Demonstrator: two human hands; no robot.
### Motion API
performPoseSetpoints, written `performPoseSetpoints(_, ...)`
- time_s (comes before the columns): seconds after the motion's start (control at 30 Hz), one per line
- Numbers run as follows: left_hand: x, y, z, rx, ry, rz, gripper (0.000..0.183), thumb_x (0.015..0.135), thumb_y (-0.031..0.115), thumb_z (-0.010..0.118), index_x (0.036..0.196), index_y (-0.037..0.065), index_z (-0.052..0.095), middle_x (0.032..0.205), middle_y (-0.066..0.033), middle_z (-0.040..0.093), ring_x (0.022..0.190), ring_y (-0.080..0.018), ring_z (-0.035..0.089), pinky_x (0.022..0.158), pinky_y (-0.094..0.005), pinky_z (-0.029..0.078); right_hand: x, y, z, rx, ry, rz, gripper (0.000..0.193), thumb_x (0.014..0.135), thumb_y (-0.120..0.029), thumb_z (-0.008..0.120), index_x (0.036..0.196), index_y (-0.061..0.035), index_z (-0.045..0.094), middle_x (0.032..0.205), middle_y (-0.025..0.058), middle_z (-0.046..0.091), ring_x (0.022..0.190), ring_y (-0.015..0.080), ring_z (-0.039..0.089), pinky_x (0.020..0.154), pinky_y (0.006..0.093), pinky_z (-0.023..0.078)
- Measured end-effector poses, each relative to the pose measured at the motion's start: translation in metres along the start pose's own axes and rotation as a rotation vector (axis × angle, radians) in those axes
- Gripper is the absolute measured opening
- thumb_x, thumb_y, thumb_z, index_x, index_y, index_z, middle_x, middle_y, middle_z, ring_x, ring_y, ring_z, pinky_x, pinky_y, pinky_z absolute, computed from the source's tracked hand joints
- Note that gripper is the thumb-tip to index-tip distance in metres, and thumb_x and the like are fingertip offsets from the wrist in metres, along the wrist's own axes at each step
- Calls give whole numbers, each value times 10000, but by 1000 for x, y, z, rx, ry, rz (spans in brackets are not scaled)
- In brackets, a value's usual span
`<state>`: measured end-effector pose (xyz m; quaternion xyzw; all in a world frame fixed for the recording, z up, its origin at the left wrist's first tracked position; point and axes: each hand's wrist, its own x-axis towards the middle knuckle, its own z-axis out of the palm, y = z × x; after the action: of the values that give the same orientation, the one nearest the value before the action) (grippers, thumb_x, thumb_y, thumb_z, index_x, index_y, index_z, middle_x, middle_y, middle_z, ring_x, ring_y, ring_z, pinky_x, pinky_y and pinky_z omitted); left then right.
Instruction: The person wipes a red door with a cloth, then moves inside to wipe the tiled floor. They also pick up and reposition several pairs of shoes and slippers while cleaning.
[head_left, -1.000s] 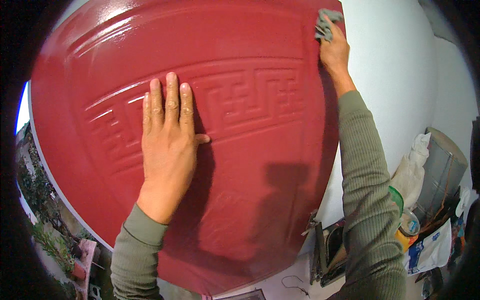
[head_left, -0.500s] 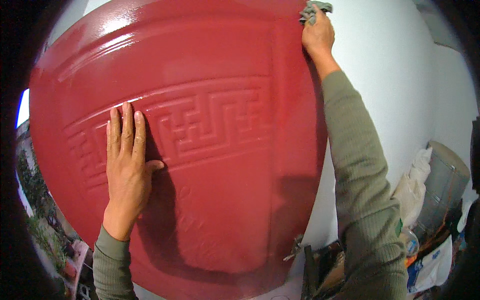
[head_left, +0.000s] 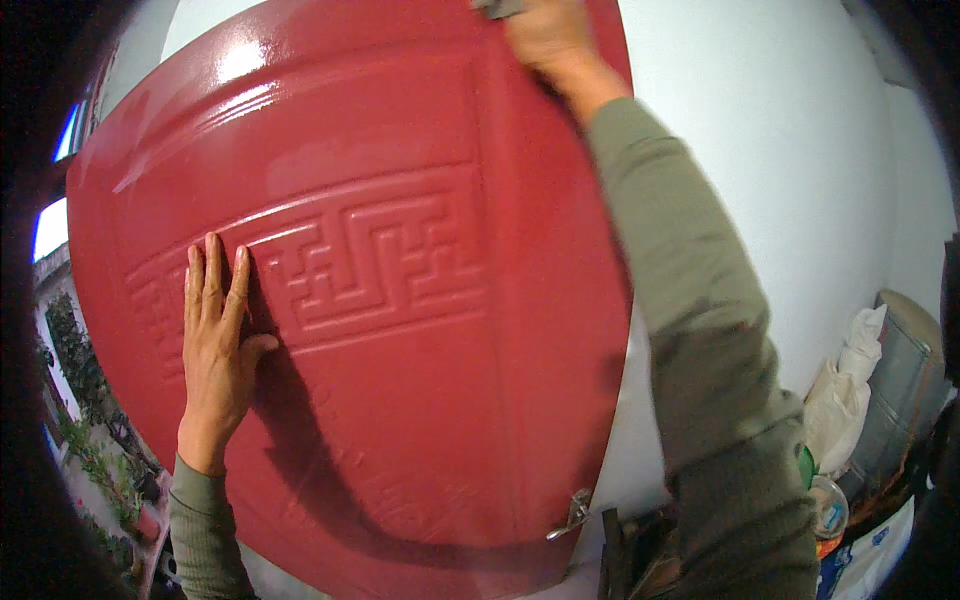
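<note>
A large glossy red door [head_left: 400,400] with an embossed fretwork band fills the middle of the view. My left hand [head_left: 215,345] lies flat against its left part, over the band, fingers stretched out and holding nothing. Up at the top edge, my right hand [head_left: 550,40] presses a grey-green cloth [head_left: 498,8] to the door's upper right area. Part of the cloth is cut off by the frame. Low on the right side of the door sits a metal handle [head_left: 572,515].
A white wall [head_left: 760,170] stands to the right. At lower right are a grey metal drum [head_left: 900,385], a whitish bag [head_left: 840,405] and a clear jar [head_left: 828,505]. Green plants [head_left: 110,465] grow beyond the door's left edge.
My right hand has moved the cloth leftward and up, from the door's right edge onto its face. The view has shifted slightly; my left hand remains flat on the door.
</note>
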<state>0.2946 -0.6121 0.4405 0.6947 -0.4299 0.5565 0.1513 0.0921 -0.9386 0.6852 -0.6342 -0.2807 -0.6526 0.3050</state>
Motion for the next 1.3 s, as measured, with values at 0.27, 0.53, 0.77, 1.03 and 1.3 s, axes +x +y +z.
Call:
performPoseSetpoints(0.27,4,0,10,20,11,12,1060,710,-53,758,1666,185,370,1775,-107,195,1632,-371,165,1325,-491,222,-150,36,-106,-1091,-38,-393,638,906,32,600,1506,-185,580,1275,211,638,1260,432,575,1229,518,363)
performPoseSetpoints(0.53,5,2,10,-23,31,12,1057,712,-85,718,1670,192,368,1776,-89,201,1637,-357,158,1325,-473,225,-425,23,-107,-942,-164,234,524,1060,-239,612,1567,-148,520,1644,214,425,1554,450,323,1291,569,224)
performPoseSetpoints(0.77,4,0,26,-66,41,7,1020,748,-84,703,1662,244,392,1769,-96,227,1636,-341,177,1319,-453,242,-154,9,-142,-951,34,-344,448,1009,44,444,1380,-76,665,1173,178,691,1031,307,687,917,389,557)
performPoseSetpoints(1.03,-1,-9,27,-116,117,60,937,823,-13,723,1659,256,397,1766,-79,246,1630,-351,194,1313,-473,242,-464,-20,-64,-868,-859,435,459,895,-243,712,1296,-32,640,1449,242,578,1320,439,548,1235,572,307)
performPoseSetpoints(1.3,-8,-7,26,-44,190,65,853,852,84,784,1621,267,464,1728,-112,330,1573,-400,320,1270,-500,311,-259,12,-61,-1042,-224,-503,623,896,72,531,1484,-115,622,1491,252,556,1459,467,445,1283,614,221)
